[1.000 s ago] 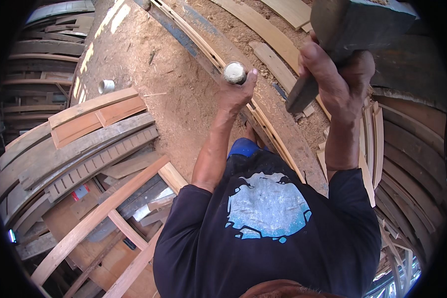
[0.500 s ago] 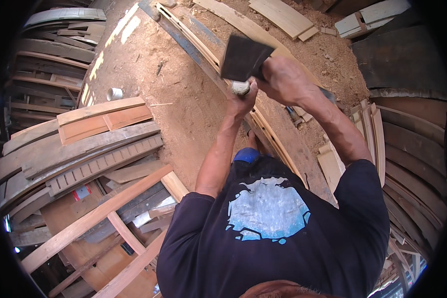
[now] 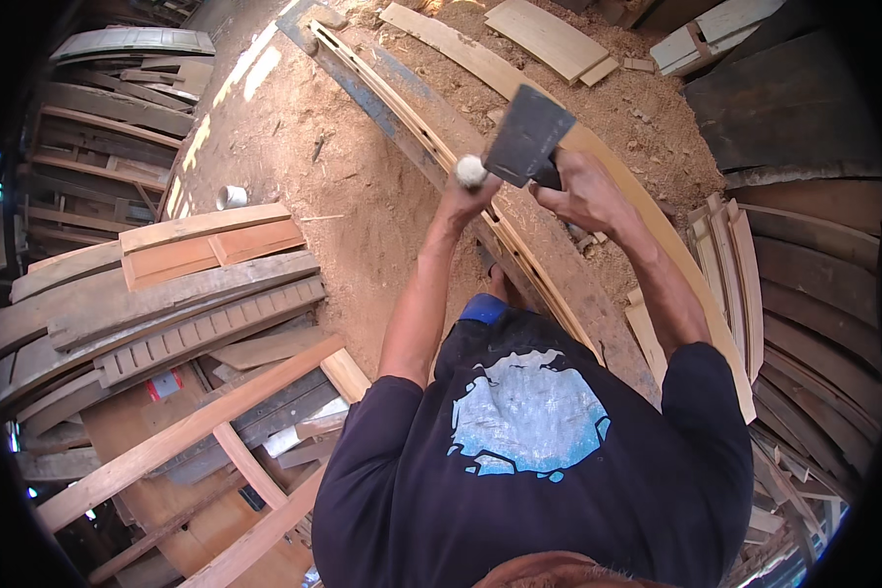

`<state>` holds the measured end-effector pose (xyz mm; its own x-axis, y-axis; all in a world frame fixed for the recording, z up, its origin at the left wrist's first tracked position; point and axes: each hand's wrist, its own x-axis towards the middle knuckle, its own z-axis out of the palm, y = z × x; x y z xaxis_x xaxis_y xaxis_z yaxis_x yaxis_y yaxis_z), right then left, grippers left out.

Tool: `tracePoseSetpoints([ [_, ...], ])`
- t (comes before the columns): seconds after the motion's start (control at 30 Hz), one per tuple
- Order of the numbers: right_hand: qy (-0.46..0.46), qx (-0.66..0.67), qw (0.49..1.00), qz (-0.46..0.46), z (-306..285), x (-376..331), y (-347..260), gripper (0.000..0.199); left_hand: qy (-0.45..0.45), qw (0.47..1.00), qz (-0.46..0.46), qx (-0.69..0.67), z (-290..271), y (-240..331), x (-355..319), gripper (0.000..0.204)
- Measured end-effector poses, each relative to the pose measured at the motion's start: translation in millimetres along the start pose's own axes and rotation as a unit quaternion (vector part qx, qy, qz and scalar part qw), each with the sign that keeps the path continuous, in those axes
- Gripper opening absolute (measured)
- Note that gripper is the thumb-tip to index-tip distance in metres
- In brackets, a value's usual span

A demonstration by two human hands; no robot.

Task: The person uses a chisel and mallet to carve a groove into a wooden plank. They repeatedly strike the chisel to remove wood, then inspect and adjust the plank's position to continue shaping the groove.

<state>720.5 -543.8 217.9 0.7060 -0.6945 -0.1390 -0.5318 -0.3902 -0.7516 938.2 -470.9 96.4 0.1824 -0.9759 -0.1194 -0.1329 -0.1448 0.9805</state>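
My left hand (image 3: pixel 467 203) is closed round an upright chisel (image 3: pixel 470 172). Only the pale, rounded end of its handle shows; the blade is hidden below my fist. A mallet (image 3: pixel 531 132) with a broad, dark, flat-sided head is gripped in my right hand (image 3: pixel 588 192), just right of the chisel and apart from its top. Beneath both hands runs a long, narrow, pale wooden piece (image 3: pixel 394 101) with slots along it. It lies on a worn bench plank (image 3: pixel 598 318).
A long pale board (image 3: pixel 647 201) extends along the right. Stacked planks (image 3: pixel 186 309) and a wooden frame (image 3: pixel 201 421) lie to the left. A white cup-like cylinder (image 3: pixel 231 197) sits on the sawdust-covered ground (image 3: pixel 353 176). More boards (image 3: pixel 730 265) lean at the right.
My right hand has drawn the mallet right, away from the chisel's top, and its head has tilted. The left hand still grips the chisel, shifted only slightly.
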Motion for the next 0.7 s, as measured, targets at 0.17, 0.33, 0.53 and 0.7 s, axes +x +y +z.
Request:
tracePoseSetpoints([
  [0.17, 0.170, 0.369, 0.913, 0.023, 111.0, -72.5, 79.9, 0.025, -0.035, 0.992, 0.106, 0.051, 42.7, -0.2, -42.7, 0.011],
  [0.33, 0.217, 0.251, 0.943, 0.027, 151.1, -116.9, 119.4, 0.016, -0.048, 0.922, 0.321, 0.209, 55.3, -12.4, -73.8, 0.014],
  [0.53, 0.200, 0.348, 0.915, 0.044, 142.3, -104.0, 111.5, 0.020, -0.113, 0.965, 0.213, 0.101, 45.7, -4.4, -45.3, 0.016],
  [0.7, 0.225, 0.367, 0.901, 0.051, 153.8, -100.8, 116.6, 0.020, -0.167, 0.925, 0.281, 0.195, 53.9, -30.3, -64.6, 0.019],
])
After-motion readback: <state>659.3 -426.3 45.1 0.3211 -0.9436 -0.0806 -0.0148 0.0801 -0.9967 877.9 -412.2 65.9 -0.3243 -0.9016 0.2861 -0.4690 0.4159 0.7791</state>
